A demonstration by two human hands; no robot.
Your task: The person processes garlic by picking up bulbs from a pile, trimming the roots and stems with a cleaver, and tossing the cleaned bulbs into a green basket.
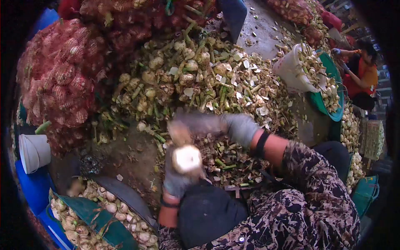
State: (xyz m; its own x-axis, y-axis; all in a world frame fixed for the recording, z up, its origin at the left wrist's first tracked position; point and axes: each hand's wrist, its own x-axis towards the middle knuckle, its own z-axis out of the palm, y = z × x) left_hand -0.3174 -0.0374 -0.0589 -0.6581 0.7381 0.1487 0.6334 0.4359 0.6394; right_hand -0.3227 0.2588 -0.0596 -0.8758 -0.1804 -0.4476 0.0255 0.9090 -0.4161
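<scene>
In a grey glove, my left hand (177,177) is closed round a large pale bulb (187,158) whose cut white face points up at the camera. My right hand (208,124), also gloved, is smeared by motion just above the bulb; its fingers and anything in them are too blurred to make out. A blurred brownish shape sits between the hand and the bulb. Beyond both hands lies a heap of untrimmed bulbs with stalks (187,75), strewn with white and green cut pieces.
Red mesh sacks of bulbs (62,75) stand at the left. A white bucket (35,152) is below them. Tubs of trimmed bulbs (100,221) lie lower left. Another person (362,75) works upper right beside a tilted white bucket (291,71) and a green tub (333,83).
</scene>
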